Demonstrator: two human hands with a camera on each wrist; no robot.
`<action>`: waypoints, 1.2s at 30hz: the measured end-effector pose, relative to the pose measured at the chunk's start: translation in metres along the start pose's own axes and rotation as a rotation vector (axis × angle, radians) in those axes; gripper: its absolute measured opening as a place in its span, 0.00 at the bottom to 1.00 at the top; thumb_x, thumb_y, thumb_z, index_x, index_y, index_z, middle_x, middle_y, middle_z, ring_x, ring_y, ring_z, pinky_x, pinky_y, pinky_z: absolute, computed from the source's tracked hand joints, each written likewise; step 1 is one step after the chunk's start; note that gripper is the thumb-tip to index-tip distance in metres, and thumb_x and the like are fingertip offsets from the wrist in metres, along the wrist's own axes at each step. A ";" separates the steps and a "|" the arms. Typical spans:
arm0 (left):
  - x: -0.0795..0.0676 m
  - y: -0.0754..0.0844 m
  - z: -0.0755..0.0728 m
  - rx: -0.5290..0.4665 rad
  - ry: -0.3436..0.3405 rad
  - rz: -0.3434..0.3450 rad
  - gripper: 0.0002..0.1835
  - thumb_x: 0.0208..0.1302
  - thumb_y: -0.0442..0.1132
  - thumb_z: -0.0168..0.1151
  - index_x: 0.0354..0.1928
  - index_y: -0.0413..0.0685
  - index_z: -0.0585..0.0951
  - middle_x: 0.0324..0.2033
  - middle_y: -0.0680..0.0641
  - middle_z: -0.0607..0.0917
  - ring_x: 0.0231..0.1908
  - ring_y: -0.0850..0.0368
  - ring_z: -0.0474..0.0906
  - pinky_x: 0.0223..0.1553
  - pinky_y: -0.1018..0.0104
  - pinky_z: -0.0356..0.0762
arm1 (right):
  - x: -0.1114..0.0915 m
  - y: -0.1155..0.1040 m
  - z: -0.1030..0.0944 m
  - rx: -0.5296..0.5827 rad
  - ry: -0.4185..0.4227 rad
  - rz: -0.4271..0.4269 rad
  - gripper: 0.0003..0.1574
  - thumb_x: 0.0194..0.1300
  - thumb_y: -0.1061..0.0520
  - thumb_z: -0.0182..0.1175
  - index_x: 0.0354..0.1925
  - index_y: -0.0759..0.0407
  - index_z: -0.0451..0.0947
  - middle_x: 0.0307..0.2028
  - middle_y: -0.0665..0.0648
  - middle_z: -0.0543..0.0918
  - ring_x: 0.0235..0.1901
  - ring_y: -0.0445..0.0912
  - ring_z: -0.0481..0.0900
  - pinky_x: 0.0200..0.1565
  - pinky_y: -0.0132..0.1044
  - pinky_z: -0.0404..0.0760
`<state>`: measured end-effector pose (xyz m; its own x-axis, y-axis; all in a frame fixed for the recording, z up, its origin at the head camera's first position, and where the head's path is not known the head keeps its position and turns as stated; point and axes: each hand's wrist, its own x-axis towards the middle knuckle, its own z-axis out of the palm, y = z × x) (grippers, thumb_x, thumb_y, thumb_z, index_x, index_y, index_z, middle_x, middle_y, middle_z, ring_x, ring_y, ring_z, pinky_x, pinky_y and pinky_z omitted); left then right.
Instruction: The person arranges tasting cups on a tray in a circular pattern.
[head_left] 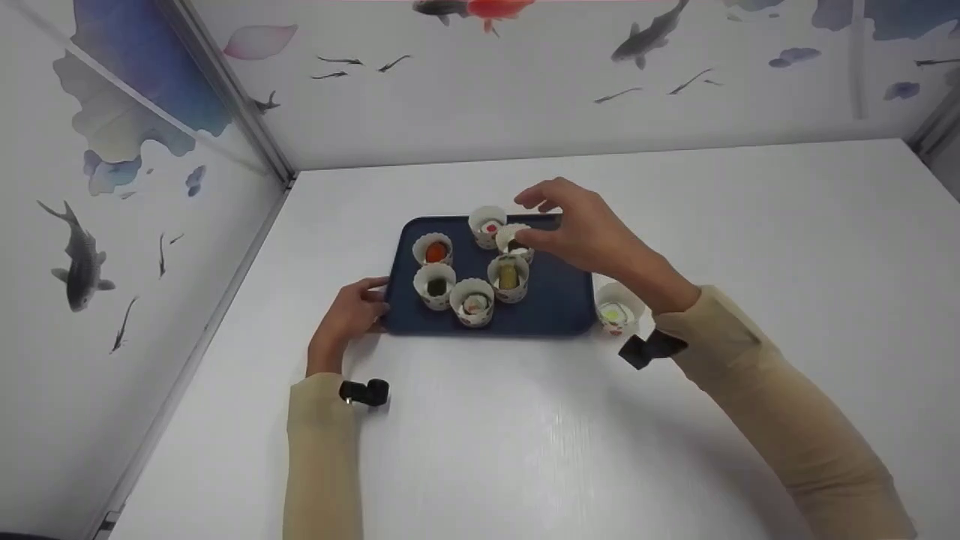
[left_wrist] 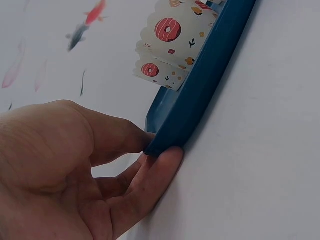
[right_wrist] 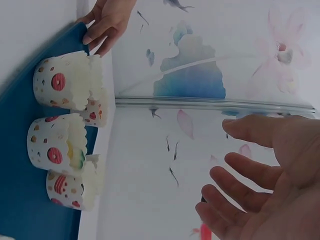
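Observation:
My left hand (head_left: pixel 352 311) pinches the left edge of a dark blue tray (head_left: pixel 555 307). In the left wrist view the thumb lies on the tray's rim (left_wrist: pixel 192 107) and fingers come up beneath it. Several white scallop-edged paper cups with printed donuts stand on the tray, each holding a small sushi-like piece: one orange (head_left: pixel 436 253), one yellowish (head_left: pixel 508 277), one with a red centre (head_left: pixel 491 226). My right hand (head_left: pixel 589 229) hovers over the tray's back right part, its thumb overlapping a cup (head_left: pixel 517 238) in the head view. The right wrist view shows its fingers (right_wrist: pixel 245 172) spread with nothing between them.
Another paper cup (head_left: pixel 619 311) with a pale green-centred piece stands on the white table (head_left: pixel 480 420), just right of the tray. White panels with painted fish (head_left: pixel 82 259) and lotus leaves rise at the left and back.

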<state>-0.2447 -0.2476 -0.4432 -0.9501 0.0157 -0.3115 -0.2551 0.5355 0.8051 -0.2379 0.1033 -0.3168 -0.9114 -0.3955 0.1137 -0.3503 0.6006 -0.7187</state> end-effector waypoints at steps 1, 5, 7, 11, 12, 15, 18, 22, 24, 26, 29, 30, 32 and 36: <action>0.000 0.000 0.000 -0.002 0.003 0.001 0.30 0.71 0.28 0.51 0.75 0.44 0.64 0.63 0.32 0.75 0.56 0.44 0.78 0.46 0.63 0.85 | -0.004 0.004 -0.001 -0.011 -0.001 0.004 0.31 0.69 0.54 0.64 0.67 0.57 0.71 0.64 0.60 0.74 0.66 0.56 0.70 0.64 0.52 0.75; 0.000 0.001 0.001 -0.009 0.010 0.008 0.30 0.70 0.27 0.50 0.74 0.43 0.65 0.63 0.31 0.75 0.54 0.45 0.79 0.43 0.65 0.85 | -0.017 0.024 -0.006 -0.041 -0.020 0.004 0.34 0.68 0.55 0.64 0.69 0.59 0.68 0.66 0.62 0.73 0.68 0.57 0.69 0.66 0.54 0.73; -0.001 0.001 0.000 -0.008 0.014 0.006 0.30 0.70 0.27 0.51 0.74 0.42 0.65 0.63 0.31 0.75 0.54 0.45 0.79 0.43 0.65 0.85 | -0.023 0.033 -0.009 -0.057 -0.037 -0.006 0.35 0.68 0.55 0.64 0.70 0.59 0.67 0.67 0.62 0.72 0.68 0.57 0.68 0.67 0.55 0.71; -0.002 0.001 -0.001 0.004 0.013 -0.005 0.30 0.70 0.28 0.51 0.74 0.43 0.65 0.63 0.32 0.75 0.54 0.46 0.78 0.44 0.65 0.85 | -0.034 0.049 -0.012 -0.082 -0.064 -0.026 0.38 0.66 0.55 0.66 0.70 0.59 0.67 0.67 0.61 0.71 0.68 0.58 0.67 0.67 0.57 0.71; -0.002 0.001 -0.001 0.008 0.014 -0.011 0.30 0.70 0.28 0.51 0.74 0.44 0.66 0.63 0.32 0.75 0.54 0.45 0.78 0.45 0.64 0.85 | -0.036 0.053 -0.013 -0.092 -0.071 -0.033 0.38 0.66 0.55 0.67 0.70 0.58 0.67 0.67 0.61 0.71 0.69 0.59 0.67 0.67 0.58 0.70; -0.003 0.001 -0.001 0.019 0.009 -0.010 0.30 0.71 0.28 0.51 0.74 0.44 0.65 0.63 0.32 0.75 0.55 0.45 0.78 0.47 0.63 0.85 | -0.041 0.062 -0.014 -0.111 -0.098 -0.040 0.40 0.64 0.54 0.69 0.70 0.57 0.67 0.68 0.61 0.70 0.70 0.59 0.65 0.68 0.60 0.68; -0.002 0.001 -0.001 0.021 0.011 -0.008 0.30 0.71 0.29 0.51 0.74 0.44 0.66 0.63 0.32 0.76 0.56 0.44 0.79 0.48 0.62 0.85 | -0.046 0.071 -0.014 -0.137 -0.134 -0.036 0.42 0.62 0.54 0.70 0.71 0.56 0.67 0.69 0.61 0.69 0.72 0.59 0.63 0.69 0.60 0.67; -0.002 0.002 -0.001 0.021 0.013 -0.005 0.30 0.71 0.29 0.51 0.74 0.45 0.66 0.63 0.33 0.76 0.56 0.44 0.79 0.48 0.62 0.85 | -0.051 0.081 -0.014 -0.148 -0.173 -0.008 0.45 0.60 0.52 0.72 0.71 0.55 0.66 0.70 0.60 0.67 0.72 0.59 0.62 0.69 0.60 0.69; -0.002 0.002 -0.001 0.020 0.011 -0.003 0.30 0.71 0.29 0.51 0.74 0.44 0.65 0.63 0.32 0.75 0.56 0.44 0.78 0.48 0.62 0.85 | -0.053 0.085 -0.014 -0.145 -0.180 0.003 0.45 0.59 0.52 0.73 0.71 0.55 0.66 0.70 0.60 0.67 0.71 0.58 0.63 0.68 0.61 0.69; -0.003 0.002 -0.001 0.017 0.010 -0.005 0.30 0.71 0.29 0.51 0.74 0.44 0.65 0.63 0.33 0.75 0.55 0.45 0.78 0.47 0.62 0.85 | -0.055 0.089 -0.013 -0.146 -0.180 0.000 0.45 0.59 0.52 0.73 0.71 0.56 0.67 0.70 0.60 0.68 0.71 0.59 0.63 0.68 0.61 0.69; -0.002 0.001 -0.001 0.014 0.005 0.002 0.30 0.71 0.28 0.51 0.74 0.44 0.65 0.63 0.32 0.75 0.56 0.44 0.78 0.47 0.63 0.85 | -0.059 0.095 -0.013 -0.151 -0.179 -0.013 0.45 0.58 0.53 0.74 0.70 0.57 0.67 0.69 0.61 0.68 0.71 0.59 0.63 0.68 0.61 0.69; -0.002 0.001 0.000 0.012 0.004 0.004 0.30 0.71 0.28 0.51 0.74 0.44 0.65 0.63 0.32 0.75 0.56 0.44 0.79 0.47 0.63 0.85 | -0.060 0.097 -0.012 -0.154 -0.182 -0.015 0.46 0.58 0.54 0.74 0.70 0.58 0.67 0.69 0.61 0.69 0.71 0.60 0.63 0.68 0.61 0.69; -0.002 0.001 -0.001 0.010 0.004 0.011 0.30 0.72 0.28 0.50 0.74 0.44 0.65 0.64 0.32 0.75 0.57 0.43 0.79 0.47 0.63 0.85 | -0.061 0.100 -0.012 -0.166 -0.190 -0.014 0.48 0.56 0.53 0.75 0.71 0.59 0.67 0.69 0.62 0.68 0.71 0.60 0.63 0.68 0.61 0.69; -0.002 0.001 -0.001 -0.001 0.004 0.016 0.30 0.71 0.28 0.50 0.74 0.43 0.65 0.64 0.31 0.75 0.58 0.42 0.78 0.47 0.62 0.85 | -0.064 0.107 -0.009 -0.180 -0.214 -0.005 0.50 0.54 0.52 0.77 0.71 0.60 0.67 0.69 0.63 0.69 0.70 0.60 0.64 0.67 0.61 0.70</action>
<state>-0.2436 -0.2476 -0.4413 -0.9547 0.0209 -0.2968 -0.2403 0.5342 0.8105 -0.2191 0.1991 -0.3944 -0.8501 -0.5248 -0.0444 -0.4047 0.7048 -0.5826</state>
